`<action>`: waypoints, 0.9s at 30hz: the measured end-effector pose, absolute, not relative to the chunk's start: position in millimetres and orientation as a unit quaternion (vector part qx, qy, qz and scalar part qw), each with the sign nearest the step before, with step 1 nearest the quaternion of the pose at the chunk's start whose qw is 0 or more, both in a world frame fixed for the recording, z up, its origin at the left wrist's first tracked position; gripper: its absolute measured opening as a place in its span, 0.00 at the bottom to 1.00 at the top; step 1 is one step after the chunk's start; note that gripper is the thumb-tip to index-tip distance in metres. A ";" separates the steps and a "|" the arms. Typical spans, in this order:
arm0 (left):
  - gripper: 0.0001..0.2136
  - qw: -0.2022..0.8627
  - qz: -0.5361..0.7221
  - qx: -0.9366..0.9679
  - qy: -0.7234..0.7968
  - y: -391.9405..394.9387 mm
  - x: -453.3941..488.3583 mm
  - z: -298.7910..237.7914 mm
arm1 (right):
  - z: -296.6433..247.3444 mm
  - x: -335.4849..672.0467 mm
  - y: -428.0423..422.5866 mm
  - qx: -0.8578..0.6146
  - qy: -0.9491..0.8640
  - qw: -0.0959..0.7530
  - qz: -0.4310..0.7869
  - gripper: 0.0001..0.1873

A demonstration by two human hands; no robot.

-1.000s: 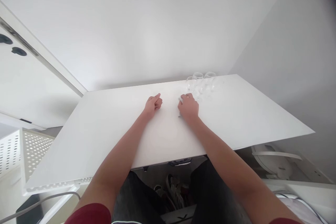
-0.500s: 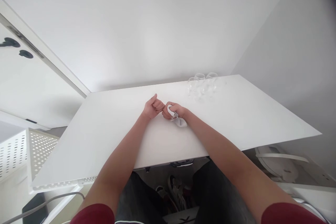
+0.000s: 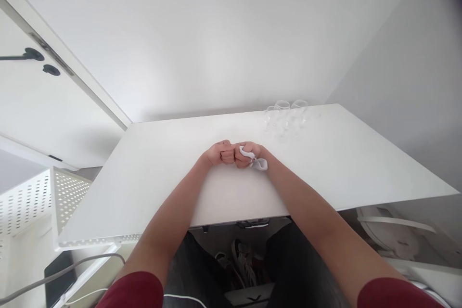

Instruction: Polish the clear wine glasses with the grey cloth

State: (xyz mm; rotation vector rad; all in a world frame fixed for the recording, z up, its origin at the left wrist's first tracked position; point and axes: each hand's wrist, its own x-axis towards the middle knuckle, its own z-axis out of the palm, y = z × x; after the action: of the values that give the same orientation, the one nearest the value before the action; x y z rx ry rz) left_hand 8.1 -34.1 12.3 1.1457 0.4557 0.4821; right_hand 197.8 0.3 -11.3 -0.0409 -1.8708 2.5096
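Above the middle of the white table [image 3: 224, 192], my two fists press together, knuckle to knuckle. My right hand [image 3: 241, 158] is closed around a bunched white cloth [image 3: 260, 164]; one fold comes out over the thumb and a loose end hangs by the wrist. My left hand [image 3: 220, 152] is closed too, its fingers curled tight against the right ones. Whatever it may grip is hidden inside the fingers. Clear stemmed glasses [image 3: 283, 114] stand in a group farther back, to the right of the hands.
The tabletop meets a white wall [image 3: 216, 48] at the back. A perforated white rack [image 3: 70, 195] is at the left edge, with a grey cable [image 3: 83, 262] below it. A door handle [image 3: 34, 54] shows at far left. White shoes [image 3: 245, 262] are under the table.
My left fist has turned inward, its raised thumb now folded down against the right hand. The cloth's loose end has shifted slightly. The whole view has swung a little to the left.
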 end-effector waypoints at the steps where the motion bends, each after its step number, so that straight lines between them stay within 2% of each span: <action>1: 0.37 0.787 0.220 0.540 0.204 -35.2 8.2 13.5 | -12.2 197.8 0.8 -0.018 -0.597 0.006 0.802 0.28; 5: 0.36 0.783 0.204 0.555 0.194 -38.3 8.0 17.9 | -13.9 198.2 1.1 -0.003 -0.583 0.011 0.812 0.28; 13: 0.32 0.791 0.204 0.540 0.203 -41.2 7.7 20.2 | -10.6 198.3 -3.6 0.147 -0.499 0.018 0.854 0.23; 21: 0.30 0.780 0.226 0.543 0.212 -39.3 2.3 13.4 | -7.2 205.0 -6.6 0.065 -0.465 -0.011 0.883 0.18; 27: 0.33 0.782 0.209 0.553 0.197 -35.6 5.3 15.3 | -7.8 203.5 -4.6 0.068 -0.473 -0.033 0.878 0.19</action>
State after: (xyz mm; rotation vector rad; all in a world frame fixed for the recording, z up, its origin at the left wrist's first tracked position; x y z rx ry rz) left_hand 5.3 -35.6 15.3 1.1945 0.4264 0.4512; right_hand 203.5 -4.6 -7.8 0.2183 -1.5173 2.8186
